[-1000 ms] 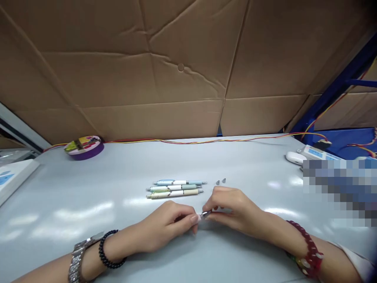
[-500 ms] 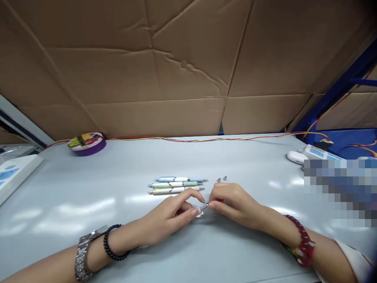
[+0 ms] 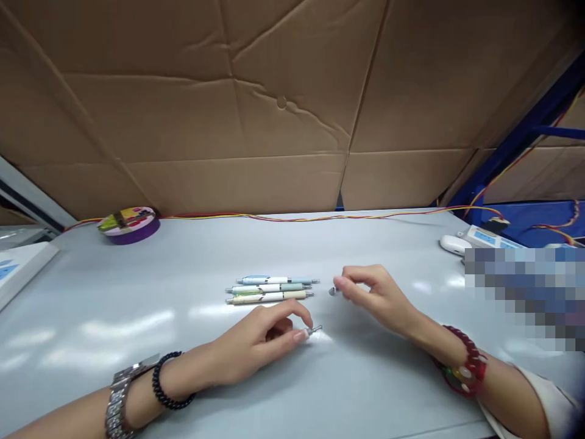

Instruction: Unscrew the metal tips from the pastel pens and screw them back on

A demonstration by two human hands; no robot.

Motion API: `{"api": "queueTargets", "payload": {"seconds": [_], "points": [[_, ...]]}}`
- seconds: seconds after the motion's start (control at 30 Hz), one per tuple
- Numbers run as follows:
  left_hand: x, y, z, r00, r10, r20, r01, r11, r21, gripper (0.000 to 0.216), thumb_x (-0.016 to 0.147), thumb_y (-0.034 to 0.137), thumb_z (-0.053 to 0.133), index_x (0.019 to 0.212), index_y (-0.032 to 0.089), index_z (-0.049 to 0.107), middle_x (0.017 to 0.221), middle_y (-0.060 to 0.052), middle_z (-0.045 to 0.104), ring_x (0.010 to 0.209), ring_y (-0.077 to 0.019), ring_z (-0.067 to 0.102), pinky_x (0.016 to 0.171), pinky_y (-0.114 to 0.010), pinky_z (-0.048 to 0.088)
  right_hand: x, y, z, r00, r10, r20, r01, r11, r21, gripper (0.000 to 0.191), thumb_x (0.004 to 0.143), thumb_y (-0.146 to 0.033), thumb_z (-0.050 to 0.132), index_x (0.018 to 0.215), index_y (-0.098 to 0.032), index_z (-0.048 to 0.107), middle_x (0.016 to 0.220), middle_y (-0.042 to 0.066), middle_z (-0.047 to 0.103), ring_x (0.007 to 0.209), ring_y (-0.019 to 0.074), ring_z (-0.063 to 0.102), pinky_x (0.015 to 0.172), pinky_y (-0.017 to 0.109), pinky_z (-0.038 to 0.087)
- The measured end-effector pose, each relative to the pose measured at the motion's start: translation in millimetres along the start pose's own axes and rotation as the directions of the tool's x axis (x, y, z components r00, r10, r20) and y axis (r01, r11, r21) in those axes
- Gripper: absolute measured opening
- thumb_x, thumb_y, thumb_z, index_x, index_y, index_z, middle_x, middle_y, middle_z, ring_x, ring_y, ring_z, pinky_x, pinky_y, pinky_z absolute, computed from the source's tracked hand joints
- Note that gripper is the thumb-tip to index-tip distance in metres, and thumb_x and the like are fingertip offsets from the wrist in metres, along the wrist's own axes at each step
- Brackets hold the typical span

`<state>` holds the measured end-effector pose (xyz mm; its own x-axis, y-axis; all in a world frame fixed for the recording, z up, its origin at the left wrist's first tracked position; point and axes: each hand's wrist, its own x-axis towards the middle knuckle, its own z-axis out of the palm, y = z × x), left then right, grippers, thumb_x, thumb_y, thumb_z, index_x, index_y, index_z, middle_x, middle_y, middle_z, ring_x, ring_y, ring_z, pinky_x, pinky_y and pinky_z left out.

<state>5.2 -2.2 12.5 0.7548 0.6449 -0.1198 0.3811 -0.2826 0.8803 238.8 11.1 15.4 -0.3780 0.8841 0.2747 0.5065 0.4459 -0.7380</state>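
My left hand [image 3: 262, 339] rests on the grey table and grips a pen [image 3: 314, 331] whose metal front end sticks out to the right past my fingertips. My right hand [image 3: 373, 294] hovers further back and to the right, its thumb and fingers pinched on a small metal pen tip [image 3: 333, 291]. Three assembled pens [image 3: 269, 288] in blue, green and beige lie side by side just behind my left hand. Whether any other small tip lies under my right hand is hidden.
A purple tape roll [image 3: 130, 225] sits at the back left, a white box [image 3: 21, 268] at the left edge. A white device [image 3: 457, 244] and a blurred patch are at the right. Red-yellow wires [image 3: 292, 217] run along the cardboard wall [image 3: 256, 103].
My right hand let go of the pen end and moved back and right to the small metal tips. My left hand kept the pen and stayed almost still.
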Motion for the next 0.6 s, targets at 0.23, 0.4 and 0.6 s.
{"api": "queueTargets", "payload": {"seconds": [0.23,0.4,0.6], "points": [[-2,-10,3,0.914,0.402,-0.054,-0.264,0.691,0.673,0.013,0.092,0.024,0.042,0.090,0.019,0.054,0.059,0.003,0.055,0.051,-0.0119,0.045,0.052,-0.024,0.031,7,26,-23,0.988,0.151,-0.044,-0.156,0.922,-0.353,0.045,0.093,-0.039,0.031,0.054,-0.019,0.019,0.051,-0.005,0.018,0.047,0.0100,0.017,0.046,0.025,0.017],[0,-15,0,0.714,0.698,0.065,-0.346,0.271,0.898,0.007,0.088,0.019,0.053,0.083,0.017,0.057,0.057,0.002,0.058,0.050,-0.0130,0.046,0.052,-0.028,0.031,2,21,-23,0.980,0.176,0.094,-0.089,0.805,-0.587,0.047,0.093,-0.037,0.034,0.050,-0.019,0.031,0.044,-0.003,0.033,0.042,0.0107,0.027,0.046,0.026,0.018],[8,-18,-6,0.784,0.620,-0.035,-0.203,0.310,0.929,0.016,0.092,0.020,0.048,0.079,0.018,0.058,0.066,0.000,0.061,0.068,-0.0166,0.053,0.072,-0.032,0.037,-2,16,-3,0.961,0.178,0.210,0.055,0.625,-0.779,0.045,0.094,-0.034,0.036,0.056,-0.019,0.056,0.054,0.004,0.058,0.047,0.0150,0.049,0.047,0.027,0.020]]}}
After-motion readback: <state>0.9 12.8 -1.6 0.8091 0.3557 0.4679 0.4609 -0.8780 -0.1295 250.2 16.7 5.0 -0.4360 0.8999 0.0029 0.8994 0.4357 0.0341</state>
